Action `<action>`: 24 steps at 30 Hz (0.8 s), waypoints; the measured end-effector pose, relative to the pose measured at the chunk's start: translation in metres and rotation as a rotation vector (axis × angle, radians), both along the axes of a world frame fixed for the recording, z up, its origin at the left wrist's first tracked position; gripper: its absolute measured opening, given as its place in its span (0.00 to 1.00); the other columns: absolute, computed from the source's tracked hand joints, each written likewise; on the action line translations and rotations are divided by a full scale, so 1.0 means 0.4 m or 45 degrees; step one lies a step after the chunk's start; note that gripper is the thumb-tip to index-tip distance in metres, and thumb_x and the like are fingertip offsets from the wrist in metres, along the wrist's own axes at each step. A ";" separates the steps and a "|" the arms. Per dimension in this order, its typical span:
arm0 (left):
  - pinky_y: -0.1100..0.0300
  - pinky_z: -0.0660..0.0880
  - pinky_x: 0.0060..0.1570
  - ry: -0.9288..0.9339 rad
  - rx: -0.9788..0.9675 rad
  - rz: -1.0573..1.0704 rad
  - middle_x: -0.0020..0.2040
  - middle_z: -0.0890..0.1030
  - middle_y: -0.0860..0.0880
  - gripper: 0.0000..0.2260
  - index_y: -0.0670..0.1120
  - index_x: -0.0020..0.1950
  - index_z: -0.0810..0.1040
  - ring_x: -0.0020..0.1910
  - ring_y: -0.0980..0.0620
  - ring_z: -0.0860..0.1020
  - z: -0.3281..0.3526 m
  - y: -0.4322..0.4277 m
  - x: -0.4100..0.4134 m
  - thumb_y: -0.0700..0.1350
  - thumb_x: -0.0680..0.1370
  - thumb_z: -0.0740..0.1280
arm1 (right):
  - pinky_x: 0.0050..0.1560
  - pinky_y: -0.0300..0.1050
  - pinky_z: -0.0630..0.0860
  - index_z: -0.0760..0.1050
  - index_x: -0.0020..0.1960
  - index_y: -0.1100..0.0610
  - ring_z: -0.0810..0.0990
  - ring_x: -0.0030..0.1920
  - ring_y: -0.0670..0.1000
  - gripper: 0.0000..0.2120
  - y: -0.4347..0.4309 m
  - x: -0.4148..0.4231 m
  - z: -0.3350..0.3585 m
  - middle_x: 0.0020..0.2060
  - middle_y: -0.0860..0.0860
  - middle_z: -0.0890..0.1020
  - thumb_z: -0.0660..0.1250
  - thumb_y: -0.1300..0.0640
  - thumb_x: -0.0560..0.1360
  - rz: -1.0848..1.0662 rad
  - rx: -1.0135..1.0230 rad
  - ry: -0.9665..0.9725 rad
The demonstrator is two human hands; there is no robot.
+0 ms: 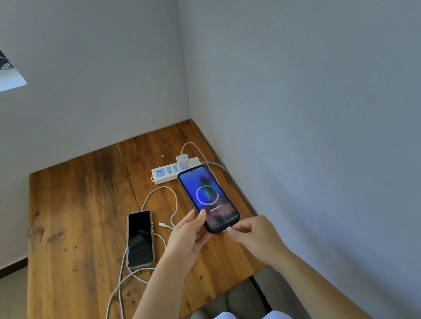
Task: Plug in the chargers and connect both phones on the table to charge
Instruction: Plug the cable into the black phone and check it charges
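The lit phone [208,198] is being held up above the right side of the bench [76,202], its screen showing a green charging ring. The right hand [256,236] is pinching the cable plug [228,229] at the phone's near edge, fingers [235,233] clenched on it, while the left hand [187,237] is gripping the phone's lower left side, thumb on the glass. Judging by that ring, the plug is making contact; a straight push along the phone's length, with no sideways twist, should seat it fully. Further out, the white charger [183,160] is sitting in the power strip [168,172] at the far right. The dark phone [139,239] is lying flat to the left, a loose cable end [162,224] just beside it, not plugged in.
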State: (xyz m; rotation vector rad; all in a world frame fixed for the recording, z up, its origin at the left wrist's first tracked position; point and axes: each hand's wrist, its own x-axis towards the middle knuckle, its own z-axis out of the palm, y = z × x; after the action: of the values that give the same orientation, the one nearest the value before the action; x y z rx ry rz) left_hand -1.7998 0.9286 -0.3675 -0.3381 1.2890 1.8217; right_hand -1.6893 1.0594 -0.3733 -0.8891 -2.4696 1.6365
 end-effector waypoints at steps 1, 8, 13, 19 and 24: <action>0.60 0.80 0.34 0.004 -0.003 -0.001 0.54 0.82 0.44 0.09 0.51 0.54 0.78 0.51 0.49 0.82 0.000 -0.001 0.000 0.44 0.75 0.69 | 0.39 0.29 0.73 0.82 0.49 0.51 0.81 0.44 0.41 0.07 0.000 0.000 0.000 0.39 0.38 0.82 0.69 0.51 0.73 -0.001 0.002 -0.002; 0.60 0.80 0.33 0.006 -0.022 0.005 0.55 0.82 0.44 0.11 0.50 0.56 0.77 0.52 0.48 0.82 -0.004 0.014 -0.001 0.44 0.74 0.69 | 0.38 0.28 0.72 0.82 0.49 0.51 0.80 0.44 0.39 0.07 0.014 -0.002 -0.006 0.39 0.38 0.81 0.69 0.51 0.74 0.004 0.008 -0.010; 0.59 0.80 0.34 0.006 -0.013 0.004 0.53 0.83 0.45 0.10 0.51 0.55 0.77 0.51 0.48 0.82 -0.006 0.013 -0.002 0.44 0.74 0.69 | 0.37 0.27 0.72 0.82 0.50 0.51 0.80 0.44 0.39 0.07 0.013 -0.001 -0.004 0.40 0.38 0.82 0.69 0.51 0.74 0.003 0.004 -0.016; 0.61 0.80 0.35 0.036 0.013 -0.070 0.46 0.86 0.48 0.08 0.51 0.55 0.78 0.47 0.53 0.84 -0.010 0.007 -0.005 0.43 0.77 0.66 | 0.37 0.29 0.73 0.83 0.49 0.51 0.79 0.46 0.35 0.07 0.018 0.002 -0.001 0.39 0.39 0.83 0.70 0.51 0.73 0.037 -0.030 -0.008; 0.60 0.80 0.34 0.017 -0.030 -0.051 0.45 0.86 0.48 0.09 0.50 0.56 0.78 0.46 0.53 0.84 -0.017 0.012 -0.007 0.43 0.77 0.67 | 0.37 0.31 0.74 0.82 0.51 0.50 0.78 0.48 0.35 0.08 0.022 0.002 -0.014 0.41 0.39 0.83 0.70 0.50 0.73 0.035 -0.035 -0.029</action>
State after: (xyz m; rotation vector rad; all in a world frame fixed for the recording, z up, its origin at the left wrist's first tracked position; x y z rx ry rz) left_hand -1.8027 0.9333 -0.3744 -0.3106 1.3183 1.7791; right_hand -1.6886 1.0680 -0.3787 -0.8852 -2.4915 1.6819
